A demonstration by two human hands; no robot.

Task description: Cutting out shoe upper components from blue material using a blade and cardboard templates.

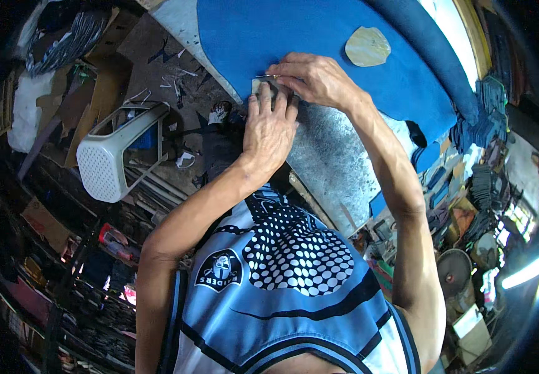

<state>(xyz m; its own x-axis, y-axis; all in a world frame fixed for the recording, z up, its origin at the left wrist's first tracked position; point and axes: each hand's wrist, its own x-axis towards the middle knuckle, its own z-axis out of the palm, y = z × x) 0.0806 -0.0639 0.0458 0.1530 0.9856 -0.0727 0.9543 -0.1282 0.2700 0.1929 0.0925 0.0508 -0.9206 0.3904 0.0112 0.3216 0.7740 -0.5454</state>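
My left hand (268, 128) lies with its fingers stretched out and spread, pressing down on a small pale flat piece (256, 86) at the near-left edge of a blue sheet (282, 31). My right hand (319, 78) is closed in a pinch just beyond those fingertips. A thin, pen-like tool (270, 76) pokes out of the pinch toward the left, next to the pale piece. Most of the tool is hidden by the fingers, so its exact kind does not show. A rounded, yellowish flat piece (367, 47) rests on the sheet farther right.
The sheet covers part of a worn grey metal tabletop (332, 149). To the right are stacks of dark blue cut pieces (478, 124). A white plastic stool (104, 165) lies tipped on the littered floor at left, near cardboard (98, 103). A round grey disc (454, 269) stands lower right.
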